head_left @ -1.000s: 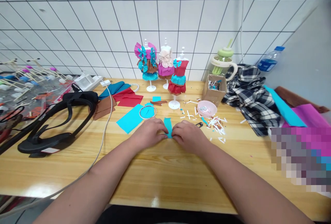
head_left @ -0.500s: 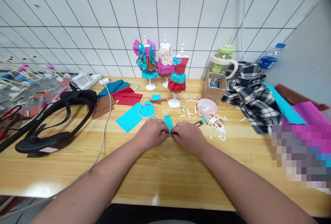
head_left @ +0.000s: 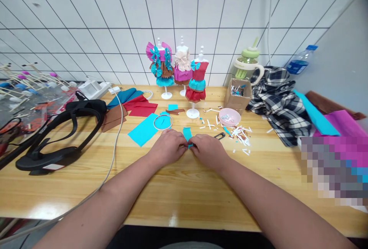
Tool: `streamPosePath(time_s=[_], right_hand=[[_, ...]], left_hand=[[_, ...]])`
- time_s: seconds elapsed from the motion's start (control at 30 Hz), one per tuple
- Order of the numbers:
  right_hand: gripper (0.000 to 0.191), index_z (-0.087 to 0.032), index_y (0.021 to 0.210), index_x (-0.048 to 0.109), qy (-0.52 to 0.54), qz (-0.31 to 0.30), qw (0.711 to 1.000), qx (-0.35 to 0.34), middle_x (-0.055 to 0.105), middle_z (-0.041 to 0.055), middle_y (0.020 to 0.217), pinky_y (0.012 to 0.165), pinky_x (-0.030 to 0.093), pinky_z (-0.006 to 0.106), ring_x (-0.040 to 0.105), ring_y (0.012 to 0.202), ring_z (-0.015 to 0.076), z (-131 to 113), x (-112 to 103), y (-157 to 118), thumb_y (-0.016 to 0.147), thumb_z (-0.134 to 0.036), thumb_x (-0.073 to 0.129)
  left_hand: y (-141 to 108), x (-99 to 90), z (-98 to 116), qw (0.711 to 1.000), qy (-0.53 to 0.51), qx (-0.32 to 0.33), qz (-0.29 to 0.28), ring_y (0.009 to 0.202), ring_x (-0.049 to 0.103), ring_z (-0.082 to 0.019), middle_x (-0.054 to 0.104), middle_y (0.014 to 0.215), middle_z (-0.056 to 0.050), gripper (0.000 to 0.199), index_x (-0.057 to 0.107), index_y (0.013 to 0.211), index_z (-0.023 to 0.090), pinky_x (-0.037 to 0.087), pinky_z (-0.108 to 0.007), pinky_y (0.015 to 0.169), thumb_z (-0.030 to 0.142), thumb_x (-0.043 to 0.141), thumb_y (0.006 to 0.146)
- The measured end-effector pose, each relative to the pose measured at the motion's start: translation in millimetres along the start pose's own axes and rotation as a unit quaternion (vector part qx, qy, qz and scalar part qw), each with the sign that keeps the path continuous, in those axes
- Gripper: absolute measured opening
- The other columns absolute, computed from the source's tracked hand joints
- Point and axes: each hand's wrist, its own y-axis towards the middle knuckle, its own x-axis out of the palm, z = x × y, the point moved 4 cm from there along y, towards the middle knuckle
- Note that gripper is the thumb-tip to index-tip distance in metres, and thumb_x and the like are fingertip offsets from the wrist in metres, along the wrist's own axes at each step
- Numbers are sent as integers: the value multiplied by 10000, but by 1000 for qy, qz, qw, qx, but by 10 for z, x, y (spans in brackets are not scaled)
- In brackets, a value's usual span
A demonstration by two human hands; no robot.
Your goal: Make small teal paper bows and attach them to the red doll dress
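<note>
A small strip of turquoise crepe paper (head_left: 187, 133) lies between my hands, its near end pinched by both. My left hand (head_left: 169, 146) grips that end from the left, fingertips pressed together. From the other side my right hand (head_left: 209, 150) pinches the same end, its fingertips nearly meeting the left ones. The fingers hide the pinched part. Just beyond my left hand lie a turquoise sheet (head_left: 142, 131) and a ring (head_left: 163, 122) resting on another turquoise piece. Black scissors (head_left: 220, 136) show partly past my right hand.
Small mannequins in paper dresses (head_left: 198, 74) stand at the back. Right of them are a pink bowl (head_left: 229, 117), white paper scraps (head_left: 241, 136), a cardboard box (head_left: 238, 97) and a lidded jug (head_left: 248, 65). A black headset (head_left: 69, 153) and a white cable (head_left: 114, 153) lie left.
My fingers have shifted slightly at the strip's near end, and a little less of the strip shows. The whole view has moved slightly. Both hands keep their pinch.
</note>
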Motion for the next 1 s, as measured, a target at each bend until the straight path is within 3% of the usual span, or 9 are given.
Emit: streamPosePath(time_s=[0.3,0.73,1.0], right_hand=[[287,-222,923,655,-14,-6,1000,-12,653,44,916,696,371,269,592,881,181,-3,-2,-6,952,-304,381],[254,-234,948,666,-8,-11,1000,4,655,34,929,649,359,266,606,854,178,17,-10,-15,926,-330,432],[202,-242,938,653,15,4,999,33,664,17,913,656,372,262,613,836,172,35,-7,-3,917,-300,461]], left_hand=[[-6,56,-46,1000,-1,-20,3,827,613,-199,705,792,-6,127,704,881,255,376,-366,811,263,587,831],[15,59,0,1000,17,12,3,800,614,-196,700,805,-34,165,710,840,217,419,-331,744,221,545,848],[12,122,-24,1000,-7,5,-9,839,622,-199,707,862,-37,212,701,964,238,438,-328,773,220,509,877]])
